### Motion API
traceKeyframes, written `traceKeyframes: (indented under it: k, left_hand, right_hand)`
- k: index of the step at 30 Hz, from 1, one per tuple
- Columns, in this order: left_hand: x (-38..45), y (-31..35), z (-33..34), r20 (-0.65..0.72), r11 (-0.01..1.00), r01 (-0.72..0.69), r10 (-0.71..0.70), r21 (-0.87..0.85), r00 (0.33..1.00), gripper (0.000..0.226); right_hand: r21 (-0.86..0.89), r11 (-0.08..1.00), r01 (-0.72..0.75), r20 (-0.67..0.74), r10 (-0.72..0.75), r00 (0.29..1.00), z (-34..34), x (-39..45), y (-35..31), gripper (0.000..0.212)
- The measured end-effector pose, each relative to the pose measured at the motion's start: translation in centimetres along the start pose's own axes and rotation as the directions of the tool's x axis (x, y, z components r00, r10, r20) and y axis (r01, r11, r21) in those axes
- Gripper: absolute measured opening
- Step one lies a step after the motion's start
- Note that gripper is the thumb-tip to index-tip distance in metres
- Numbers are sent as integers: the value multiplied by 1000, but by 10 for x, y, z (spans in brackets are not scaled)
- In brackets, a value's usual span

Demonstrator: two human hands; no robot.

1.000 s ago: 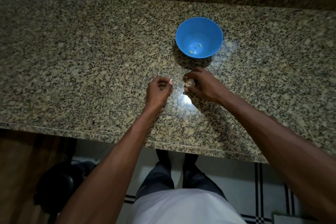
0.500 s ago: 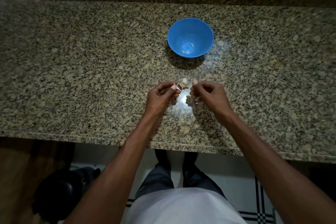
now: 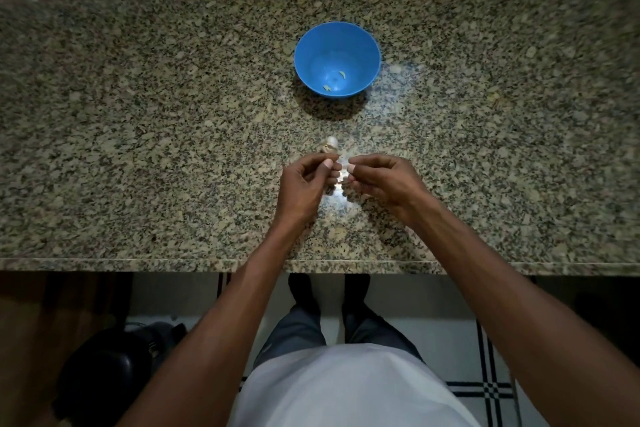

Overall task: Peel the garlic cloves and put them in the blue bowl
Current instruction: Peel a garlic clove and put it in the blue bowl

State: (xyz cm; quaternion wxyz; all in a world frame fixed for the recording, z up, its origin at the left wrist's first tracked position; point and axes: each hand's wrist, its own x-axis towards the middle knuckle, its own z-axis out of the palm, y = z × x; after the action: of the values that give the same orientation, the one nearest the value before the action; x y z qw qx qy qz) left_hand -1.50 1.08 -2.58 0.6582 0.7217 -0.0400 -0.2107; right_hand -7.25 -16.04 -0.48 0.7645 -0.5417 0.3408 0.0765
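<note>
Garlic bulb (image 3: 331, 145) now lies on speckled granite counter (image 3: 138, 149); both hands (contents unclear) pinch together.

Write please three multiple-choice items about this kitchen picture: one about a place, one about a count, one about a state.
1. Where does the blue bowl stand, seen from the hands?
A. Farther back on the counter
B. On the floor
C. Between the two wrists

2. How many small pale pieces lie in the bowl?
A. None
B. Two or three
C. More than ten

3. What are the left hand and right hand doing?
A. Lying flat and open on the counter
B. Lifting the bowl together
C. Pinching something small between their fingertips

Answers:
1. A, the bowl sits on the granite counter beyond the hands.
2. B, only a few pale bits show on the blue bottom.
3. C, both hands are curled with fingertips meeting; a garlic piece lies just beyond them.
</note>
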Motion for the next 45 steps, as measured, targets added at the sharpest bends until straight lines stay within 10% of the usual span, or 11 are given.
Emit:
traceKeyframes:
  k: [6, 10, 13, 30, 33, 36, 45]
  left_hand:
    - [16, -17, -19, -162, 855, -46, 150, 517, 975, 22]
    - [24, -31, -30, 19, 714, -156, 197, 682, 980, 23]
    - [27, -32, -32, 42, 711, -174, 199, 681, 979, 24]
    - [27, -23, -35, 27, 772, -149, 168, 618, 985, 21]
    - [24, -15, -30, -78, 847, -87, 149, 524, 986, 18]
    - [16, -4, -19, -73, 928, -51, 84, 368, 994, 16]
    - [23, 8, -1, -82, 986, 16, -3, 164, 997, 24]
  right_hand:
    - [-768, 531, 358, 128, -421, 898, -6, 21, 7, 17]
    - [-886, 99, 454, 352, -494, 795, 4, 27, 18, 13]
    - [-901, -4, 433, 380, -490, 785, 7, 26, 22, 21]
    - [-882, 172, 438, 282, -552, 784, 8, 29, 20, 19]
    - [-774, 518, 365, 124, -441, 889, 6, 29, 14, 10]
    - [-299, 935, 191, -31, -210, 977, 6, 19, 9, 18]
    - [-1, 989, 147, -16, -147, 989, 21, 10, -3, 27]
